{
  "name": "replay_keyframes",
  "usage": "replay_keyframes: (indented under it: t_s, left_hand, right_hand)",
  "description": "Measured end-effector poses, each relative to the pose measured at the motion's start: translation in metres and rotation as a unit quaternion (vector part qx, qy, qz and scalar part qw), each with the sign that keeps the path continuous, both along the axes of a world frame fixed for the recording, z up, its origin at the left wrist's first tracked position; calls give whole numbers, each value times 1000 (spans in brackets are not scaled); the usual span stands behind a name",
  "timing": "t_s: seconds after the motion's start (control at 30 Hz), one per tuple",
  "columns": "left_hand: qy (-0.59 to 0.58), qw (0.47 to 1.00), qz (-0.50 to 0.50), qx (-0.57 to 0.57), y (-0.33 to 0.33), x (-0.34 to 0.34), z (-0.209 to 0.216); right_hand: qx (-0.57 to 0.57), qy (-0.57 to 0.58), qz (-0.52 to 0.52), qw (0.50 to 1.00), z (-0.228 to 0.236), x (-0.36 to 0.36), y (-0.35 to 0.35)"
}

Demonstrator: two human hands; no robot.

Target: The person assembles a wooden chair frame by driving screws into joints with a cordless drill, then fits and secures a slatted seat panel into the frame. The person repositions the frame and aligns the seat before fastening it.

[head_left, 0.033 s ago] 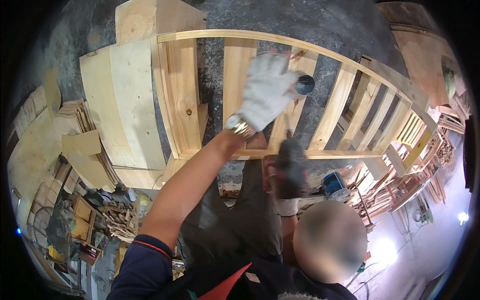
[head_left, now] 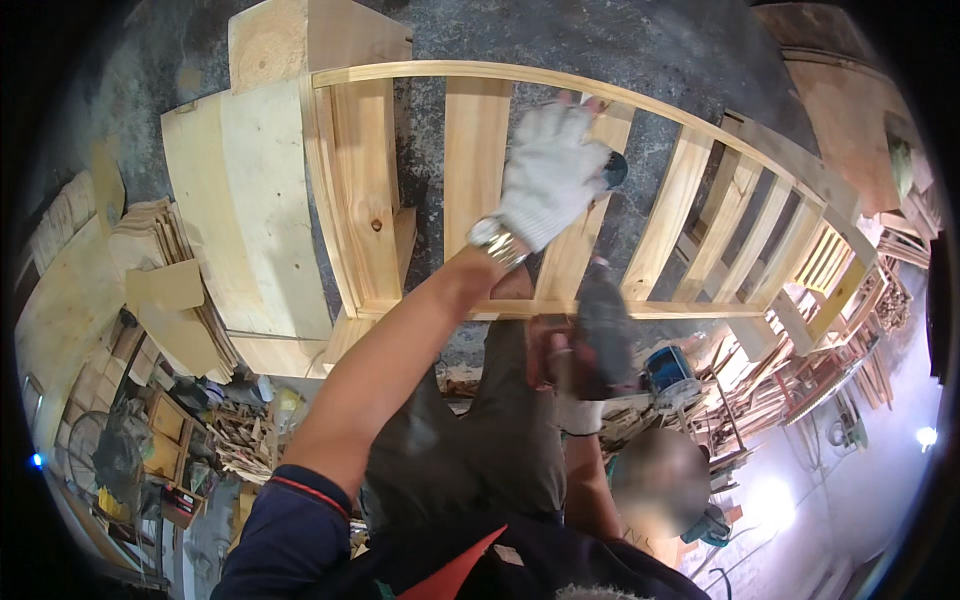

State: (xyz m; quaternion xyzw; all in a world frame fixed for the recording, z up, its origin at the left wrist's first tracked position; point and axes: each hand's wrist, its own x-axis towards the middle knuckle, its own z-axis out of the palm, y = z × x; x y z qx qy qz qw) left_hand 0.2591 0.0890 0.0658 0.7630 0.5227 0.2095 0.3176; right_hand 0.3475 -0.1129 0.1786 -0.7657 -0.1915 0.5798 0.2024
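My left hand (head_left: 558,172), in a white knit glove with bare fingertips, reaches over a slat (head_left: 570,255) of a pale wooden frame (head_left: 480,68). Its fingers stretch toward the far rail. A dark round thing (head_left: 616,172) shows at the thumb side, partly covered by the glove; I cannot tell whether the hand holds it. Nearer my body, my right hand (head_left: 580,412), gloved too, is closed round a red and black cordless drill (head_left: 603,345). Motion blurs the drill, whose nose points away toward the slats. It hides most of the right fingers.
A wooden block (head_left: 270,45) and pale boards (head_left: 240,210) adjoin the frame's left end. Scrap wood (head_left: 245,440) and a fan (head_left: 120,455) are at lower left. A blue machine (head_left: 670,372) stands right of the drill, near piled wood strips (head_left: 760,400). A blurred round shape (head_left: 660,485) is at lower right.
My left hand has shifted slightly right, covering more of the dark round thing. The drill has moved a little right and its nose has swung right. The blurred shape at lower right sits lower.
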Motion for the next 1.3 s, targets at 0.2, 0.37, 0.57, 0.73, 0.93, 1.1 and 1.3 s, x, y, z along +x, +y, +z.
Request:
replay_keyframes:
  t_s: [0.2, 0.37, 0.57, 0.73, 0.93, 1.1, 1.3]
  left_hand:
    - [-143, 982, 36, -116, 10, 84, -53]
    - [207, 971, -56, 107, -12, 77, -76]
    - [313, 943, -92, -67, -5, 72, -58]
    - [258, 963, -58, -49, -1, 71, -52]
    - [248, 967, -63, 21, -4, 66, -63]
    - [245, 963, -105, 31, -1, 62, -61]
    - [263, 955, -133, 32, 4, 63, -46]
  right_hand:
    - [49, -291, -8, 955, 15, 61, -41]
    - [17, -242, -35, 969, -9, 100, -63]
    - [15, -148, -22, 989, -4, 90, -52]
    - [-15, 25, -71, 997, 8, 64, -22]
    - [26, 38, -196, 980, -10, 51, -40]
    - [-42, 128, -203, 970, -29, 56, -52]
    - [17, -105, -75, 992, 0, 50, -17]
